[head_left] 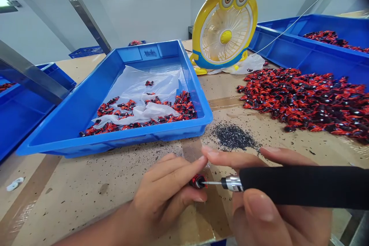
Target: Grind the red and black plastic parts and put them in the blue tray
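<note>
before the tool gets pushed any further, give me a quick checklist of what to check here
1. Small red-black part pinched in left hand fingers: ok.
2. Tool tip lined up with the part: ok.
3. Right hand grip on the black-handled tool: ok.
4. Tip seated inside the part: cannot tell.
5. Blue tray within reach: ok.
6. Cardboard table top free of black grit: not ok.

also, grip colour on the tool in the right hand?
Black, with a silver collar; the tool in the right hand shows in the head view.
</note>
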Motion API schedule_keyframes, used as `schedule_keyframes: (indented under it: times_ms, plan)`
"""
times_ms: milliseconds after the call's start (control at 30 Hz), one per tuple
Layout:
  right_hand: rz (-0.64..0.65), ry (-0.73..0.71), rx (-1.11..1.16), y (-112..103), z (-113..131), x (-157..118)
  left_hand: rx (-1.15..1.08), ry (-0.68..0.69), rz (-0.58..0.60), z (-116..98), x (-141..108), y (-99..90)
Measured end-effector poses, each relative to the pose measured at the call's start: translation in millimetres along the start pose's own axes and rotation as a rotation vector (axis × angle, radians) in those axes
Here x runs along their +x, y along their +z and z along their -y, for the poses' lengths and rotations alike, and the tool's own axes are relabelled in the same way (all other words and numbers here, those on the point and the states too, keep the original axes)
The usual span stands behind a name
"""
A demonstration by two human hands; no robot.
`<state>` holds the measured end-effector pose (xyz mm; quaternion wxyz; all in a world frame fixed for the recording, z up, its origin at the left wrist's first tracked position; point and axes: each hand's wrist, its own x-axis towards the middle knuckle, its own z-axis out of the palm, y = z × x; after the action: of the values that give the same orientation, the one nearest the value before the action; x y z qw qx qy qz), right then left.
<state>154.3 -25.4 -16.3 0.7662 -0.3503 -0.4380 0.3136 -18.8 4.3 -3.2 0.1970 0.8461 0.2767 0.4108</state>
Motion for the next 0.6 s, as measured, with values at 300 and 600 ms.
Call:
schedule_keyframes:
  times_ms: [300,600]
  plan:
    - [0.032,-0.015,-0.132,8.7,5.1,11.4,-0.024,0.018,-0.014,1.7,-0.6,3.1]
    - [0.008,-0.138,-0.097,2.0,1.8,-0.2,-0.031,0.069,-0.046,2.1,0.9,4.0]
